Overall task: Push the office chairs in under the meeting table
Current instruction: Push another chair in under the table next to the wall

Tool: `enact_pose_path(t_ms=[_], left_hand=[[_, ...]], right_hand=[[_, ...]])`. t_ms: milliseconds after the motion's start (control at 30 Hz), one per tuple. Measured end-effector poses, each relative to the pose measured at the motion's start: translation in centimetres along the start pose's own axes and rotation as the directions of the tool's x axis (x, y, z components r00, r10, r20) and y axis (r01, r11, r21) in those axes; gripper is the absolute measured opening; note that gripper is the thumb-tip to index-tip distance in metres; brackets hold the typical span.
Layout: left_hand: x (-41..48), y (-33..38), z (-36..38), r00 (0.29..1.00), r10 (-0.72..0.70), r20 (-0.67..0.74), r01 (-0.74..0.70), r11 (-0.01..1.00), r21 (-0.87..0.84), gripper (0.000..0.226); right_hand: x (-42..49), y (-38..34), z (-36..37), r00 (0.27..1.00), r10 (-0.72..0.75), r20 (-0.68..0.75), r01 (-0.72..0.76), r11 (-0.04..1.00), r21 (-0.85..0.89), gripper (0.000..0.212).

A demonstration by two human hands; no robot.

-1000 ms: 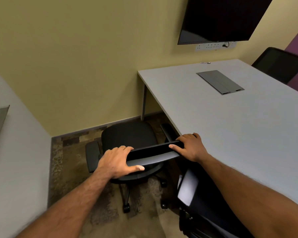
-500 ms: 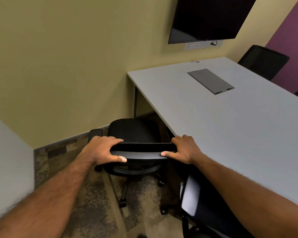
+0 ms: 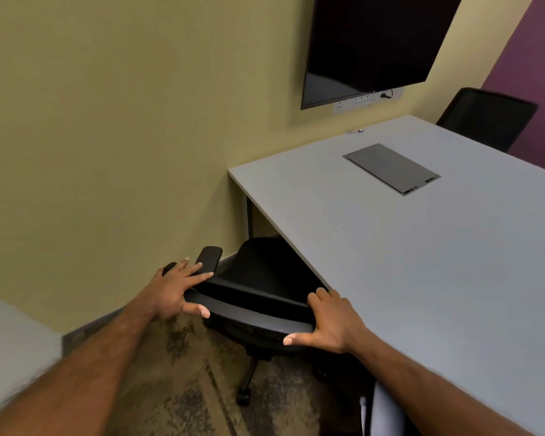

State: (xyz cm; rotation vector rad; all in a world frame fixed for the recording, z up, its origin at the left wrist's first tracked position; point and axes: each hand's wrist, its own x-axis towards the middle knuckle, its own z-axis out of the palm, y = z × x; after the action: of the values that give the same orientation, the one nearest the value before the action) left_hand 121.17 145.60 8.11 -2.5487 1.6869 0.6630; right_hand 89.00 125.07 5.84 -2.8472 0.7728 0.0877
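Note:
A black office chair (image 3: 265, 272) stands at the near-left corner of the grey meeting table (image 3: 422, 262), its seat partly under the tabletop edge. My left hand (image 3: 177, 287) rests on the left end of the chair's backrest top, fingers spread and thumb under the rim. My right hand (image 3: 324, 322) grips the right end of the same backrest, right beside the table edge. One armrest (image 3: 209, 259) sticks out past my left fingers. A second black chair (image 3: 485, 118) stands at the table's far side.
A yellow wall is close behind the chair. A dark screen (image 3: 375, 45) hangs above the table's end. A grey cable hatch (image 3: 390, 168) is set in the tabletop. Another chair's back (image 3: 378, 413) is below my right forearm. A grey surface (image 3: 10, 341) lies at left.
The chair has turned and rolled toward the table, its seat sliding under the edge. My left hand's fingers have loosened and spread on the backrest. The view has swung left.

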Motion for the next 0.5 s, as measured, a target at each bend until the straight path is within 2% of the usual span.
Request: enact_pose_path(t_ms=[200,500], left_hand=[[5.6,-2.8,-2.1,0.999,0.052,0.007,-0.051,0.993,-0.107,0.108],[14.6,-6.5,-6.5,0.973,0.195,0.126,-0.190,0.980,-0.051,0.107]], right_hand=[[2.8,-1.3,-0.5,0.993,0.110,0.034,-0.113,0.989,0.090,0.107],[7.0,-3.7,-0.8,0.957,0.289,-0.022,-0.286,0.954,0.095,0.103]])
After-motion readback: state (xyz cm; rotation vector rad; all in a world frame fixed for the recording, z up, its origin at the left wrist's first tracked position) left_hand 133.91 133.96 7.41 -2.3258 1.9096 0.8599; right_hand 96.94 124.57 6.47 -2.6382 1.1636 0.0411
